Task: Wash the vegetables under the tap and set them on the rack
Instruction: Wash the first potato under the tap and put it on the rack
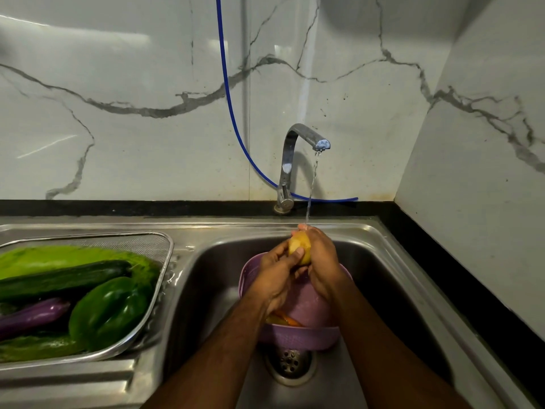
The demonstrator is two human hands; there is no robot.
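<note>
Over the sink I hold a yellow potato (298, 245) between both hands under the water stream running from the steel tap (298, 143). My left hand (277, 276) grips it from the left with the thumb across its front. My right hand (320, 261) wraps it from the right, and the water lands on those fingers. Below my hands a purple colander (306, 335) sits in the sink with orange pieces inside, mostly hidden. On the left drainboard a metal mesh rack (165, 261) holds a cucumber (65, 278), a green pepper (109, 311), a purple eggplant (29, 315) and leafy greens (59, 255).
The steel sink basin (383, 290) has a drain (290, 364) just in front of the colander. A blue hose (227, 84) hangs down the marble wall behind the tap. A black counter edge (472, 290) runs along the right side.
</note>
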